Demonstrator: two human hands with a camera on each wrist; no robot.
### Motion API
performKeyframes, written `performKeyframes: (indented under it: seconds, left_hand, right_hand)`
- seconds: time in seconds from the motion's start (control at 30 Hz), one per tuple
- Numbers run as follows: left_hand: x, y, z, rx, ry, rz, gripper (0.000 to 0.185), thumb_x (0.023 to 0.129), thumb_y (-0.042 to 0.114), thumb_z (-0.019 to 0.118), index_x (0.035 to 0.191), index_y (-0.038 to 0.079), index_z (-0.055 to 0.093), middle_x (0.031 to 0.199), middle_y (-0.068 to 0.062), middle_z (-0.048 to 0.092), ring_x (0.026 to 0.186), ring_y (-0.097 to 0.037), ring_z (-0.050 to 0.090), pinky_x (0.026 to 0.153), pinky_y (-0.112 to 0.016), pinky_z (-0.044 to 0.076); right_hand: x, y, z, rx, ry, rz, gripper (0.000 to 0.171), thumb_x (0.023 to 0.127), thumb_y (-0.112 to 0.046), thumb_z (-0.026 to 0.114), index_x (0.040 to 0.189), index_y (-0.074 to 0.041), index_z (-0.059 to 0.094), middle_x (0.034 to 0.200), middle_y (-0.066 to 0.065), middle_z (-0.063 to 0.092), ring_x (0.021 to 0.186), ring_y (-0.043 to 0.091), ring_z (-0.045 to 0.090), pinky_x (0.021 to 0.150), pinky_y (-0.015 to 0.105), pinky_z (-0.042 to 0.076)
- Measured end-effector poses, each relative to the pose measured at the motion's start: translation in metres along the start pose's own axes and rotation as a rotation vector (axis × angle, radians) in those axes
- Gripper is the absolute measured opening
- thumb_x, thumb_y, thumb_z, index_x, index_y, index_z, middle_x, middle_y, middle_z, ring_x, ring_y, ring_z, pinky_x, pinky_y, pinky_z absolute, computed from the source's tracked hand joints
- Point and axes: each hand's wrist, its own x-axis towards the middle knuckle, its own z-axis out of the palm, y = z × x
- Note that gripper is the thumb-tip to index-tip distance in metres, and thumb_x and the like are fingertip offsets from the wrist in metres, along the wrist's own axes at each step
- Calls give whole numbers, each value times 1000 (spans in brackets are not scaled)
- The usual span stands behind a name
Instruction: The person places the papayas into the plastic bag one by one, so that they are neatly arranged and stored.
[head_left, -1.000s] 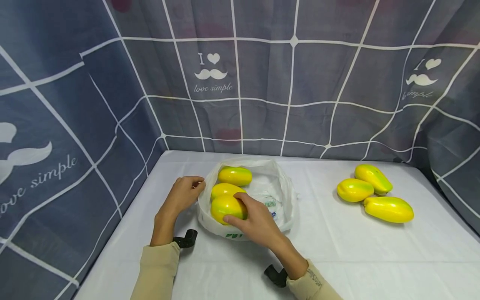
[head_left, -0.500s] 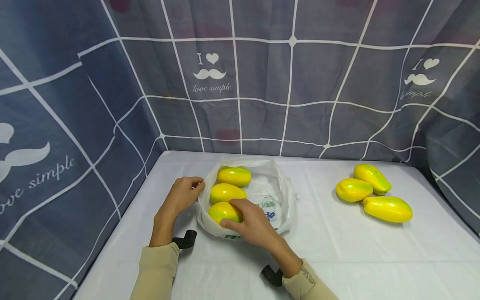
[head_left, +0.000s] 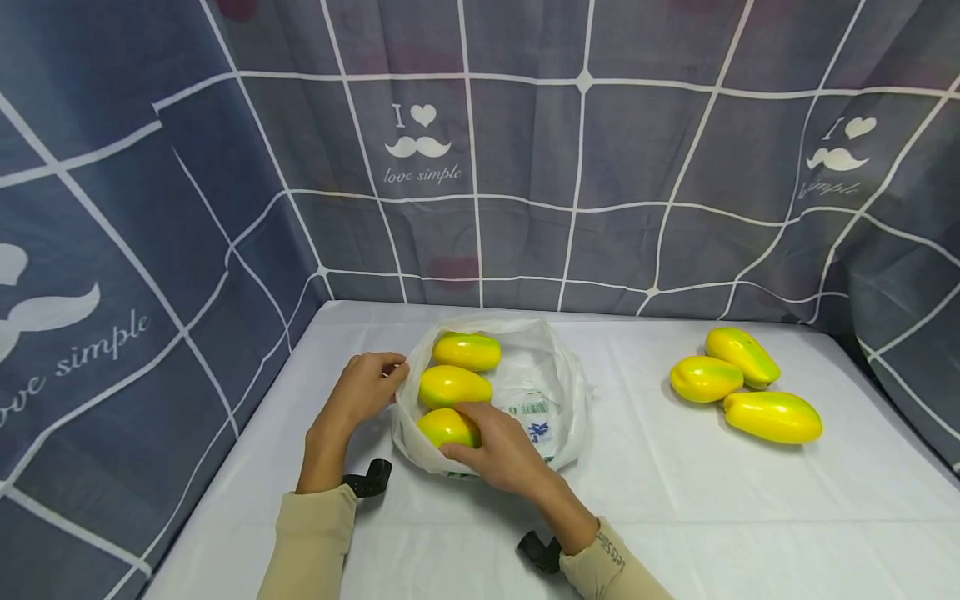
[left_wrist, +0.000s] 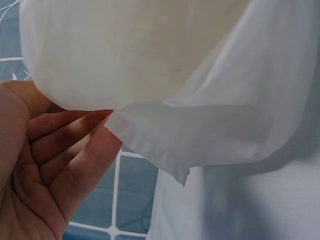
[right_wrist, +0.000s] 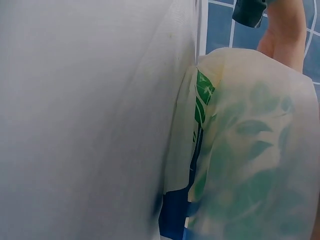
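Observation:
A white plastic bag (head_left: 567, 400) with green and blue print sits wide-mouthed on the table. In it lie three yellow-green papayas, one behind another: a far papaya (head_left: 467, 352), a middle papaya (head_left: 455, 387) and a near papaya (head_left: 448, 427). My right hand (head_left: 504, 446) reaches over the front rim and holds the near papaya between thumb and fingers, low inside the bag. My left hand (head_left: 366, 387) pinches the bag's left rim; the left wrist view shows the thin plastic (left_wrist: 150, 127) between thumb and fingers. In the right wrist view, the printed bag wall (right_wrist: 250, 150) hides my right hand.
To the right, three more papayas lie close together on the white tablecloth (head_left: 637, 500): a left one (head_left: 707, 379), a back one (head_left: 742, 357) and a front one (head_left: 774, 417). A grey curtain (head_left: 525, 242) with white lines stands behind and along the left side.
My right hand has lowered the near papaya deeper into the front of the bag, away from the middle one, uncovering more of it. My left hand keeps its pinch on the rim.

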Motion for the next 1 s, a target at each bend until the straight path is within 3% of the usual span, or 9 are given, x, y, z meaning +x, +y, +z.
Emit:
performKeyframes:
  seconds: [0.2, 0.47, 0.67, 1.0]
  left_hand:
    - [0, 1, 1, 0, -4, -8, 32, 100, 19, 54, 122, 0, 67, 104, -14, 70, 66, -15, 62, 65, -31, 53]
    - [0, 1, 1, -12, -5, 3, 33, 101, 19, 53, 122, 0, 67, 107, -15, 70, 69, -15, 66, 68, -33, 55]
    - [1, 2, 0, -1, -16, -24, 35, 101, 20, 53, 126, -2, 64, 110, -17, 68, 71, -16, 65, 68, -32, 55]
    - [0, 3, 0, 4, -27, -31, 37, 102, 20, 52, 128, -3, 63, 113, -18, 67, 72, -16, 65, 68, -32, 56]
  right_hand:
    - [-1, 2, -1, -5, -26, -13, 54, 91, -37, 71, 135, -9, 55, 124, 0, 61, 100, 14, 55, 86, 36, 47]
    - [-4, 3, -12, 61, -56, 9, 56, 92, -33, 70, 138, -6, 53, 133, 4, 58, 116, 19, 55, 97, 42, 45]
    - [0, 3, -19, 50, -60, -24, 42, 88, -17, 74, 128, -5, 63, 123, 4, 64, 109, 17, 58, 94, 40, 47]
    - [1, 6, -13, 68, -43, -40, 37, 91, -16, 71, 126, -6, 65, 123, 3, 65, 112, 17, 58, 98, 39, 46]
